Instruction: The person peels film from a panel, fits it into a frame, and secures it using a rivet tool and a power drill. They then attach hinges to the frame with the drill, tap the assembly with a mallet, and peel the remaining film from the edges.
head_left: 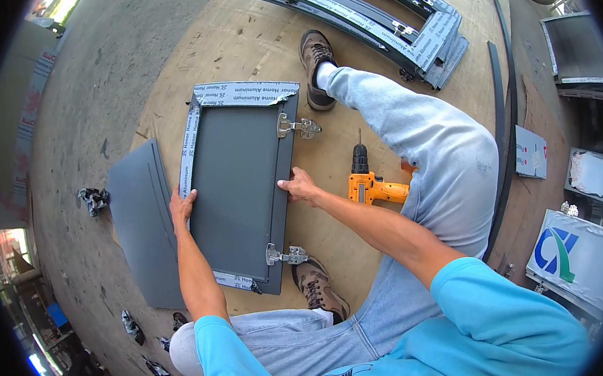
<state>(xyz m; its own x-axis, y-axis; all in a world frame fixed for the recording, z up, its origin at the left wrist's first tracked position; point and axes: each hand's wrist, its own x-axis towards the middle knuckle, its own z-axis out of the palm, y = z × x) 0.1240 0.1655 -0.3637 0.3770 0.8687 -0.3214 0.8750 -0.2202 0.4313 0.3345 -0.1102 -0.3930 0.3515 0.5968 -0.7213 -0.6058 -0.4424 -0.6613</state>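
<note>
A dark grey framed panel [238,185] with printed protective film on parts of its frame lies between my legs. My left hand [182,207] grips its left edge, thumb on top. On the opposite edge, my right hand [300,186] holds the frame with the thumb on its face. Two metal hinges stick out from the panel's right side, an upper one [297,126] and a lower one [285,255]. An orange and black drill [375,185] rests on the board to the right of my right hand, its bit toward the top of the view.
Stacked filmed frames [374,22] lie on the plywood [235,39] at the top. A loose grey sheet [143,227] is left of the panel. Crumpled film [94,201] lies on the concrete floor. Long dark strips [497,104] run along the right. My legs flank the panel and drill.
</note>
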